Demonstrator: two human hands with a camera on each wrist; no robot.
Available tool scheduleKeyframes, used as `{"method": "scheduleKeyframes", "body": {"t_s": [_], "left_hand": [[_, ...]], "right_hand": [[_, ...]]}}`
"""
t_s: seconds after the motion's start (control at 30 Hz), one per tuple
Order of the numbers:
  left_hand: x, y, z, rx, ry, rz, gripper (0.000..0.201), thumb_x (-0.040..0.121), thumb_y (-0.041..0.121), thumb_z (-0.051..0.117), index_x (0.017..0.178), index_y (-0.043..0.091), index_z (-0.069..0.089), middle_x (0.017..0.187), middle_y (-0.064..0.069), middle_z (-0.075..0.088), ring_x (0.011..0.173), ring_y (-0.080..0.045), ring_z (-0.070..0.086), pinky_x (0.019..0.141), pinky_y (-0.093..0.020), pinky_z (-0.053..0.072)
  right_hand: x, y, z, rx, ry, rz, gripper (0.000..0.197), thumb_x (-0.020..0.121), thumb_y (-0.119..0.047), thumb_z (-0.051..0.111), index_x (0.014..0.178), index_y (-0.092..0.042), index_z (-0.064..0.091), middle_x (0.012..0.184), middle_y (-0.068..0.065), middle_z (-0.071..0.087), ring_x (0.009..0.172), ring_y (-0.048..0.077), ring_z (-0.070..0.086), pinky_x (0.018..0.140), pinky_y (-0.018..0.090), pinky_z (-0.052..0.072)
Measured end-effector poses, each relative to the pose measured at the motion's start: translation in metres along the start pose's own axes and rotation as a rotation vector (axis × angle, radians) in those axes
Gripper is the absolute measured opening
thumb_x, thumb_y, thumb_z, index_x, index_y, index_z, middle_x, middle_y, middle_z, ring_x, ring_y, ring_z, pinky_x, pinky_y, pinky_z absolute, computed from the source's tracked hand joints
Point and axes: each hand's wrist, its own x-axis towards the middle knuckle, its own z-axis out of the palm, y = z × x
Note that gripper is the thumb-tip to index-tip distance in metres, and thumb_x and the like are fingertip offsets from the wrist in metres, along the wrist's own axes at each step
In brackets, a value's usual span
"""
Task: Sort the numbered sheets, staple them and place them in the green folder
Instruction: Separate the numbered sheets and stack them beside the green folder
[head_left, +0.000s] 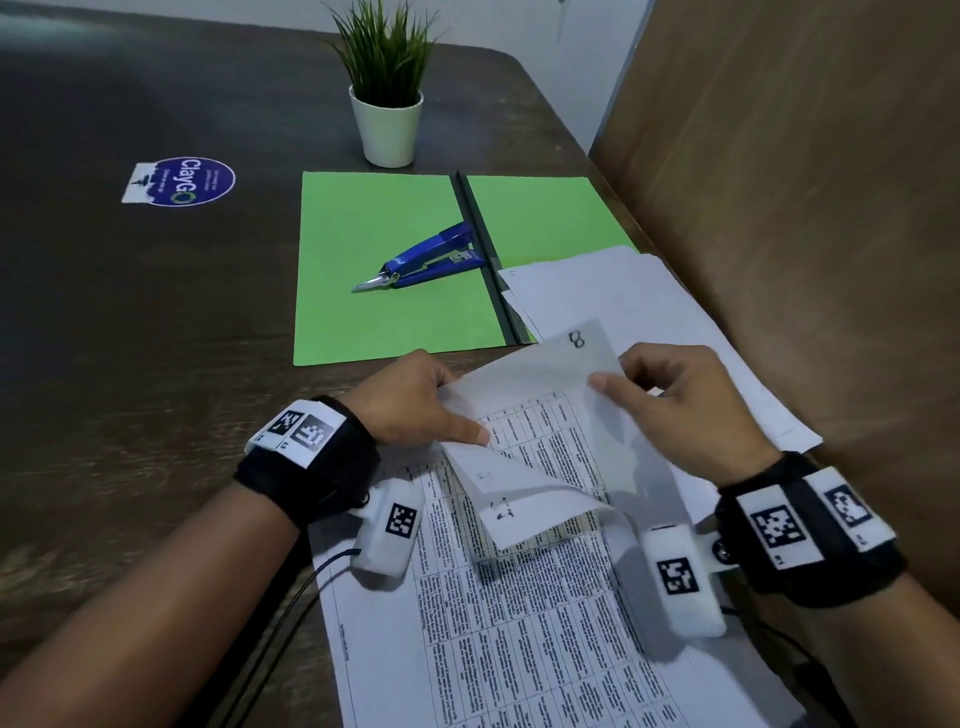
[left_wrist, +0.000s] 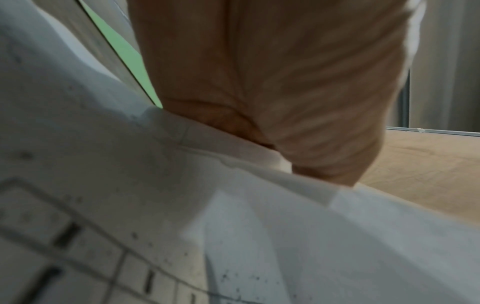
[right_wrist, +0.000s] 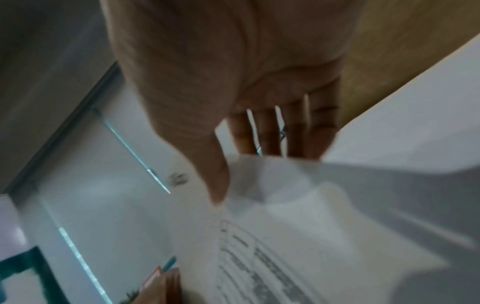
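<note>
Printed white sheets covered in table text (head_left: 524, 623) lie nearest, on the dark brown wooden table (head_left: 156, 364), under both forearms. Two hands work at their far end. Left hand (head_left: 410, 402) pinches the edge of a lifted sheet, thumb on top and fingers beneath; in the left wrist view the palm (left_wrist: 272, 82) closes over the paper (left_wrist: 233, 205). Right hand (head_left: 680, 400) holds up one white sheet marked with a handwritten 8 (head_left: 561, 364), thumb in front, fingers curled behind it. Another sheet curls over below, its number too faint to read. One loose pile of plain white sheets (head_left: 623, 296) lies to the right, overlapping the open green paper folder (head_left: 374, 312), which lies flat beyond the hands. One blue metal stapler (head_left: 431, 254) rests on the folder's left leaf. One small green plant in a white pot (head_left: 387, 119) stands just beyond the folder, and one round sticker (head_left: 182, 182) is on the table to the left.
</note>
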Motion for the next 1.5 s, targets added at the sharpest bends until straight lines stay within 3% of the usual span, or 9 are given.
{"method": "scheduleKeyframes", "body": {"t_s": [0.2,0.33,0.43,0.57,0.8,0.9,1.1,1.23,1.5], "left_hand": [[0.000,0.002,-0.001,-0.011,-0.003,0.029,0.025,0.072,0.026,0.090,0.092,0.014,0.081,0.085,0.003,0.079,0.073,-0.007,0.072,0.076,-0.033,0.059],[0.000,0.000,0.000,-0.020,0.012,0.021,0.028,0.072,0.027,0.090,0.094,0.015,0.079,0.088,0.003,0.079,0.079,-0.011,0.074,0.081,-0.038,0.059],[0.001,-0.002,0.001,-0.018,0.036,0.024,0.021,0.072,0.034,0.089,0.087,0.022,0.080,0.092,0.010,0.077,0.086,-0.007,0.071,0.090,-0.034,0.056],[0.001,0.000,0.002,-0.022,0.033,0.023,0.011,0.077,0.039,0.084,0.080,0.029,0.080,0.086,0.015,0.077,0.089,-0.006,0.070,0.097,-0.036,0.053],[0.001,-0.001,0.002,-0.036,0.013,0.034,0.013,0.083,0.038,0.080,0.083,0.024,0.081,0.089,0.015,0.078,0.096,-0.004,0.070,0.104,-0.037,0.049],[0.001,-0.001,0.002,-0.041,0.016,0.029,0.013,0.082,0.039,0.080,0.082,0.026,0.081,0.090,0.016,0.077,0.097,-0.004,0.069,0.105,-0.039,0.049],[0.001,-0.001,0.002,-0.042,0.019,0.044,0.012,0.084,0.037,0.079,0.083,0.026,0.081,0.089,0.016,0.078,0.097,-0.003,0.069,0.104,-0.038,0.050],[0.002,-0.002,0.002,-0.031,0.034,0.066,0.010,0.085,0.034,0.079,0.084,0.024,0.081,0.087,0.019,0.077,0.092,0.002,0.069,0.102,-0.032,0.050],[0.000,-0.001,0.003,-0.029,0.029,0.058,0.010,0.084,0.035,0.080,0.083,0.025,0.081,0.087,0.018,0.077,0.094,0.000,0.069,0.103,-0.035,0.050]], "right_hand": [[-0.011,0.019,-0.028,-0.288,-0.468,0.254,0.024,0.088,-0.018,0.075,0.066,-0.016,0.065,0.057,-0.007,0.060,0.055,0.009,0.051,0.060,0.027,0.041],[-0.005,0.016,-0.054,-0.236,-0.162,0.226,0.024,0.087,-0.014,0.073,0.065,-0.012,0.064,0.059,0.003,0.059,0.056,0.013,0.048,0.054,0.027,0.036],[0.009,0.003,-0.088,-0.195,0.249,0.133,0.006,0.087,-0.015,0.074,0.081,-0.015,0.071,0.063,-0.012,0.069,0.051,-0.009,0.054,0.053,0.005,0.040],[0.019,-0.039,-0.149,-0.416,0.458,0.002,0.036,0.069,-0.084,0.055,0.078,-0.051,0.066,0.075,-0.011,0.066,0.068,0.004,0.062,0.067,0.012,0.048],[0.033,-0.056,-0.119,-0.536,0.346,-0.211,0.018,0.093,-0.035,0.066,0.101,-0.022,0.076,0.078,-0.015,0.065,0.064,-0.003,0.062,0.065,0.020,0.051],[0.022,-0.046,-0.066,-0.677,0.160,-0.245,0.011,0.090,-0.012,0.067,0.094,-0.015,0.077,0.073,-0.004,0.066,0.066,0.019,0.066,0.066,0.029,0.050],[0.031,0.012,-0.006,-0.671,-0.214,0.026,0.025,0.092,-0.053,0.058,0.094,-0.030,0.069,0.104,-0.007,0.066,0.096,0.017,0.060,0.088,0.039,0.048],[0.038,0.037,-0.008,-0.604,-0.265,0.187,0.020,0.095,-0.049,0.057,0.099,-0.032,0.067,0.118,-0.003,0.065,0.093,0.014,0.056,0.084,0.033,0.043],[0.035,0.051,-0.009,-0.686,-0.390,0.319,0.047,0.099,-0.054,0.043,0.139,-0.031,0.053,0.147,-0.003,0.049,0.133,0.019,0.047,0.106,0.035,0.035]]}}
